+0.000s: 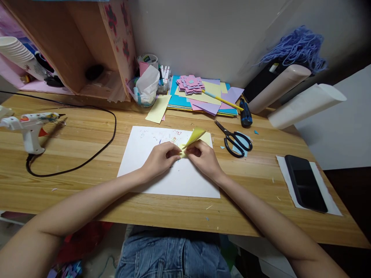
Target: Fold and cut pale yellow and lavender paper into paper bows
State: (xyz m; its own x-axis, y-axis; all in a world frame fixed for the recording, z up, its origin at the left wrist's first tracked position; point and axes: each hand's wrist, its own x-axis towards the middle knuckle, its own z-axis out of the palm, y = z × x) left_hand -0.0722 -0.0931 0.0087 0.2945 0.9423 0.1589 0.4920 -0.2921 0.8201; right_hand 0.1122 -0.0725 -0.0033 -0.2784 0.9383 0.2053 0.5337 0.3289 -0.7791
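Between my two hands is a piece of yellow paper [194, 136], with one part curling up above my right fingers. My left hand [164, 159] pinches its left end, thumb and fingertips together. From the other side my right hand [203, 157] grips the paper in a pinch close to the left fingertips. Part of the paper is hidden behind my fingers. Both hands are over a white sheet [150, 185] with coloured marks near its top. A black-handled pair of scissors [234, 139] lies to the right of the sheet.
A white glue gun [31, 131] stands at left, its black cord [95, 160] looping across the table. Behind the sheet are coloured papers [178, 101], a pink paper flower [190, 84], a pencil [223, 100] and a utility knife [245, 114]. A phone [305, 183] lies at right.
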